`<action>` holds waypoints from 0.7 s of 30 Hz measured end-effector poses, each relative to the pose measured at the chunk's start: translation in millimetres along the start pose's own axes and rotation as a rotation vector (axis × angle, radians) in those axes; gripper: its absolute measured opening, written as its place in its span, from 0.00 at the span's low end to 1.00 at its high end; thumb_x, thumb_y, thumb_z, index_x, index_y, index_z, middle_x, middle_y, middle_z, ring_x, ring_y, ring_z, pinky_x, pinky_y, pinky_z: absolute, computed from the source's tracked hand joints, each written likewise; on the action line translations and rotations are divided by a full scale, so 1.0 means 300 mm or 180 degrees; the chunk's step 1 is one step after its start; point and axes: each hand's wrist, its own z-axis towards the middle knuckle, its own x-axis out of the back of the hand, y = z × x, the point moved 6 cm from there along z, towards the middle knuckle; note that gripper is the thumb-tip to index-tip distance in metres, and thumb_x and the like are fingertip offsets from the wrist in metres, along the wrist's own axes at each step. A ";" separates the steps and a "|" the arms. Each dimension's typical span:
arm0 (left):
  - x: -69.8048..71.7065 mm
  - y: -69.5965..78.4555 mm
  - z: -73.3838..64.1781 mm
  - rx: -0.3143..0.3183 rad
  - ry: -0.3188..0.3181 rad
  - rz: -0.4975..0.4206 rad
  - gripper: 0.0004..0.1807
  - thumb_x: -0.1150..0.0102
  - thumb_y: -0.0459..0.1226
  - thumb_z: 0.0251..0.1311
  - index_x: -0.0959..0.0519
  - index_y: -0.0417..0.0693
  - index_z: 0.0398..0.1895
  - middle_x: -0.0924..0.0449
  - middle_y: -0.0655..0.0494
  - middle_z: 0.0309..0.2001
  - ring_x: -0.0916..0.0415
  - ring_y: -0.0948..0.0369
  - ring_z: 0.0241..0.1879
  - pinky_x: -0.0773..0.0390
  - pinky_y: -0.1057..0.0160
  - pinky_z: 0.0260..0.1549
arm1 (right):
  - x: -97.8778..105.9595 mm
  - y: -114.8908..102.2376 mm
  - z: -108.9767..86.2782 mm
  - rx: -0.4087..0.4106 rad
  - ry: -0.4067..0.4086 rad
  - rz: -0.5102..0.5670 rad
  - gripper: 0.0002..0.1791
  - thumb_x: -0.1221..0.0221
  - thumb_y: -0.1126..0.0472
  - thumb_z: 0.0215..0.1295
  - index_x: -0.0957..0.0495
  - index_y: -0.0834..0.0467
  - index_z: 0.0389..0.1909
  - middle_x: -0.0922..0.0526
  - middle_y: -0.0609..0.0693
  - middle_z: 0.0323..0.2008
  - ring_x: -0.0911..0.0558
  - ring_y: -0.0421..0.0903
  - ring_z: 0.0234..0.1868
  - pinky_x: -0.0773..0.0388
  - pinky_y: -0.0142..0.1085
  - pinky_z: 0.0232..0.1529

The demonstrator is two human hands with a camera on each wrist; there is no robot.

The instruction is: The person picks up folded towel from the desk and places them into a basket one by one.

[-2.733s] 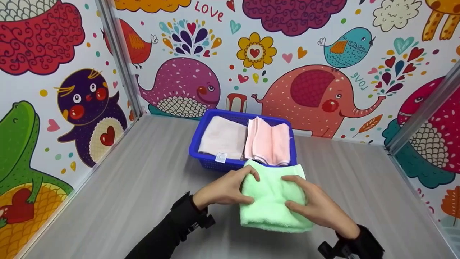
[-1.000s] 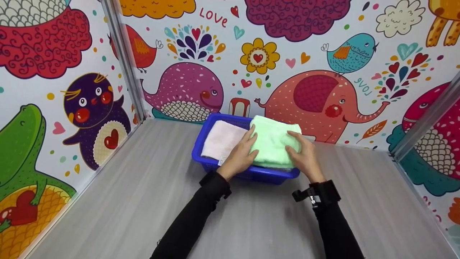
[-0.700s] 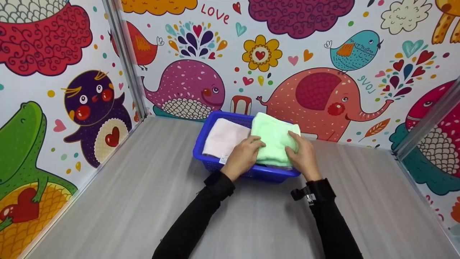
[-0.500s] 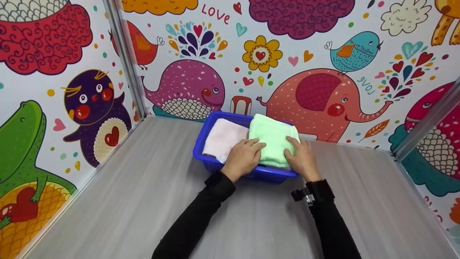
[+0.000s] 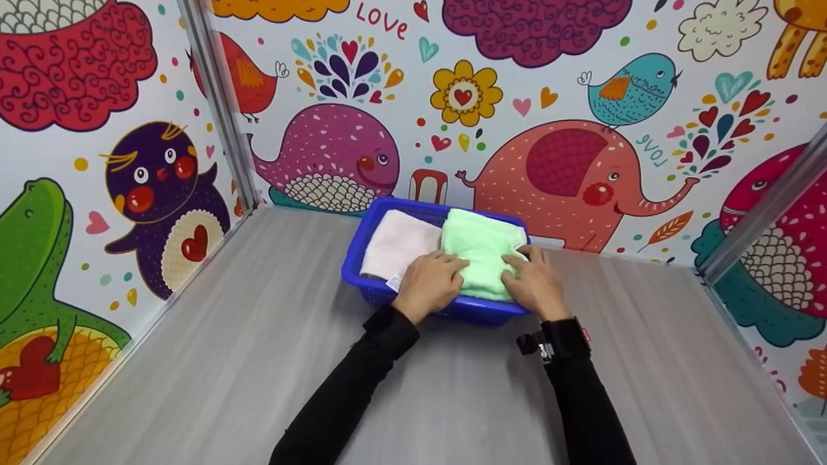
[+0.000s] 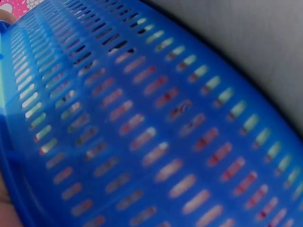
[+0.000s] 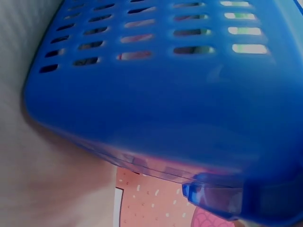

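Observation:
A folded light green towel lies in the right half of a blue plastic basket, on top of other cloth. My left hand holds its left edge with curled fingers, beside a folded pale pink towel with a white tag. On the opposite side, my right hand pinches the towel's right edge, where a small fold bunches up. Fingertips tucked along the edges are partly hidden. Both wrist views show mainly the slotted basket wall, with coloured cloth showing through the slots.
The basket stands on a grey wood-grain table, near the back wall printed with cartoon animals. Printed side panels enclose the table left and right, with metal posts at the corners.
The green towel has gone from in front of the basket into its right half, over the peach-pink towel. Lately both hands have shifted slightly, and the right edge has folded inward.

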 end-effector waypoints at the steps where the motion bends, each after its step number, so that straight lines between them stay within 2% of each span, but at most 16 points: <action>1: -0.002 0.001 -0.001 -0.0012 -0.0004 0.0015 0.23 0.57 0.44 0.76 0.19 0.60 0.66 0.17 0.60 0.63 0.24 0.57 0.66 0.27 0.57 0.66 | 0.002 -0.002 -0.003 0.0020 -0.0015 -0.0048 0.27 0.51 0.54 0.73 0.22 0.59 0.68 0.30 0.64 0.68 0.35 0.64 0.72 0.33 0.64 0.65; 5: -0.008 0.009 -0.006 -0.0092 -0.0014 0.0069 0.24 0.61 0.44 0.78 0.19 0.59 0.66 0.17 0.60 0.63 0.23 0.57 0.66 0.26 0.57 0.65 | 0.007 -0.006 -0.018 0.0083 -0.0082 -0.0196 0.26 0.51 0.54 0.75 0.22 0.59 0.67 0.27 0.64 0.68 0.37 0.64 0.75 0.41 0.65 0.73; 9: -0.008 0.010 -0.007 -0.0123 0.0002 0.0118 0.24 0.62 0.44 0.78 0.19 0.58 0.66 0.17 0.60 0.63 0.23 0.57 0.65 0.25 0.56 0.64 | 0.003 -0.010 -0.022 0.0109 -0.0119 -0.0190 0.26 0.52 0.54 0.75 0.23 0.60 0.68 0.28 0.65 0.69 0.39 0.65 0.77 0.47 0.64 0.75; 15: -0.008 0.003 -0.008 -0.0073 0.0046 0.0054 0.24 0.61 0.45 0.77 0.21 0.59 0.68 0.18 0.59 0.65 0.26 0.55 0.68 0.27 0.53 0.66 | -0.003 -0.003 -0.016 0.0023 0.0059 0.0039 0.27 0.49 0.55 0.73 0.24 0.60 0.69 0.30 0.67 0.69 0.35 0.65 0.74 0.38 0.63 0.71; 21: 0.010 -0.010 -0.008 -0.0042 0.0343 -0.0171 0.22 0.55 0.47 0.78 0.22 0.61 0.69 0.19 0.59 0.65 0.27 0.55 0.68 0.29 0.50 0.67 | 0.010 -0.001 -0.013 0.0038 0.0382 0.0267 0.24 0.45 0.55 0.73 0.21 0.59 0.66 0.30 0.68 0.68 0.31 0.66 0.70 0.33 0.62 0.67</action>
